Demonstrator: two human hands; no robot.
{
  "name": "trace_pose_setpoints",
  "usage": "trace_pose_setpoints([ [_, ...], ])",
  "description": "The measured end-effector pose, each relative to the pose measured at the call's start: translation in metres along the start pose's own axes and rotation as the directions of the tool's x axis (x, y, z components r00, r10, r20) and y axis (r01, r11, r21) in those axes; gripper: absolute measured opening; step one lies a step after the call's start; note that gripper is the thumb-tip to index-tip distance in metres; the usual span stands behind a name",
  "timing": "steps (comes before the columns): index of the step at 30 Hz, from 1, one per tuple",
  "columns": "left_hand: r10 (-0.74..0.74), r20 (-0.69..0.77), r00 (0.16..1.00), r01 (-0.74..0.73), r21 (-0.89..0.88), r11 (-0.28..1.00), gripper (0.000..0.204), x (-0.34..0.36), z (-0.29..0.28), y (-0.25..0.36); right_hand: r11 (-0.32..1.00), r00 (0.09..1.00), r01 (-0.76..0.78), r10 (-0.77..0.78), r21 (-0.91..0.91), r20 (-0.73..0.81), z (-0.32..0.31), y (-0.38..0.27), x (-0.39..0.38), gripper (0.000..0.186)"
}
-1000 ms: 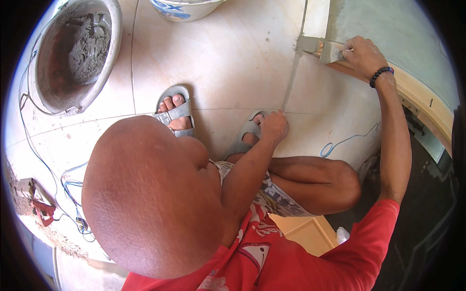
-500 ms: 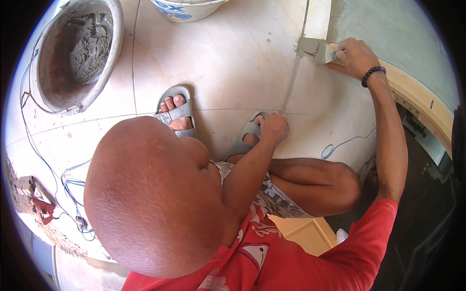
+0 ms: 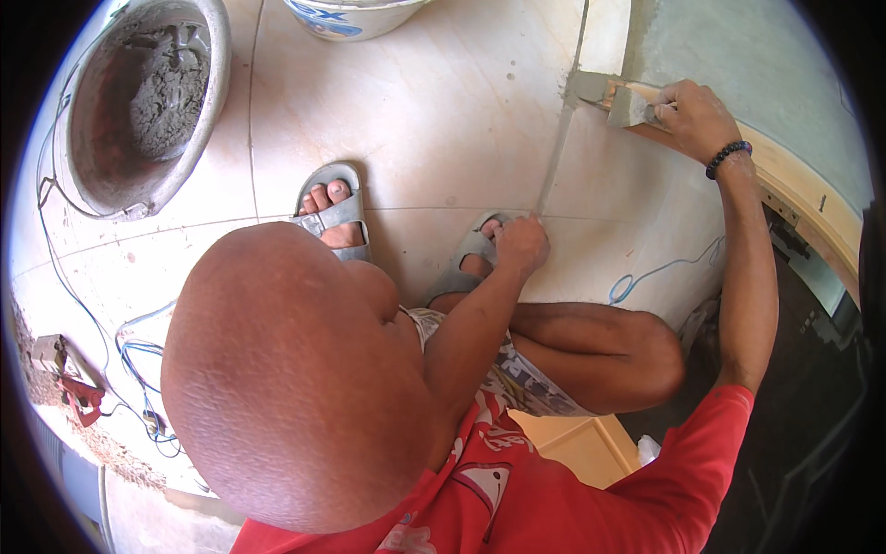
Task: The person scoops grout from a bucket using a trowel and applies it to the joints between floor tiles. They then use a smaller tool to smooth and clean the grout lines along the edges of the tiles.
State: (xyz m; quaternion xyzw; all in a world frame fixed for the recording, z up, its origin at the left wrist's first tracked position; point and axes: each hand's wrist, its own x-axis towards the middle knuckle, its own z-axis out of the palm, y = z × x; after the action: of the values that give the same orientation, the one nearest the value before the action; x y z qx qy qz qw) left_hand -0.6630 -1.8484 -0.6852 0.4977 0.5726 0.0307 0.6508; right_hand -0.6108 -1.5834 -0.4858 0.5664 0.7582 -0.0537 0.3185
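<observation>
My right hand (image 3: 697, 120) is closed around a putty knife (image 3: 631, 107), its wide blade smeared with grey mortar. The blade is over the end of a pale wooden board (image 3: 660, 137). Just left of the blade, a patch of wet grey mortar (image 3: 589, 86) fills the gap by the tile corner. My left hand (image 3: 523, 242) is curled closed above the tiles, right beside my sandalled foot (image 3: 480, 242). Its fingertips point down and away, so anything in them is hidden.
A large tub (image 3: 198, 138) holding grey mortar stands at the far left, with a white bucket (image 3: 355, 20) at the far edge. Cables (image 3: 138, 355) and a red-handled tool (image 3: 83, 399) lie at left. A thin blue cord (image 3: 623, 288) curls on the tiles at right.
My right hand has drawn the putty knife slightly right and nearer, off the mortar patch and over the board's end. My left hand has stayed in place.
</observation>
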Motion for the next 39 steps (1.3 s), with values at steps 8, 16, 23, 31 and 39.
trace_pose_setpoints([
  [8, 0.005, -0.006, 1.0, -0.005, 0.004, 1.0, 0.026, -0.001, -0.002, 0.0, 0.999, 0.999, -0.017, 0.018, -0.04, 0.03, 0.008, -0.005, 0.015, 0.023],
  [16, 0.0, 0.024, 1.0, 0.0, 0.007, 1.0, 0.027, 0.0, -0.004, -0.001, 0.999, 1.0, 0.026, -0.026, 0.02, 0.0, -0.006, -0.001, 0.01, 0.025],
  [23, 0.007, 0.01, 1.0, -0.007, 0.002, 1.0, 0.027, -0.002, -0.001, 0.0, 1.0, 1.0, 0.011, -0.011, 0.017, 0.02, -0.031, -0.005, -0.012, 0.025],
  [31, 0.009, -0.002, 1.0, -0.009, -0.009, 1.0, 0.027, 0.0, -0.001, 0.0, 1.0, 0.997, -0.001, 0.003, -0.029, 0.083, -0.025, -0.005, -0.004, 0.023],
  [39, 0.006, 0.005, 1.0, -0.006, 0.001, 1.0, 0.026, 0.001, 0.0, -0.001, 0.987, 0.993, -0.023, 0.04, -0.159, 0.107, -0.005, -0.02, 0.029, 0.024],
])
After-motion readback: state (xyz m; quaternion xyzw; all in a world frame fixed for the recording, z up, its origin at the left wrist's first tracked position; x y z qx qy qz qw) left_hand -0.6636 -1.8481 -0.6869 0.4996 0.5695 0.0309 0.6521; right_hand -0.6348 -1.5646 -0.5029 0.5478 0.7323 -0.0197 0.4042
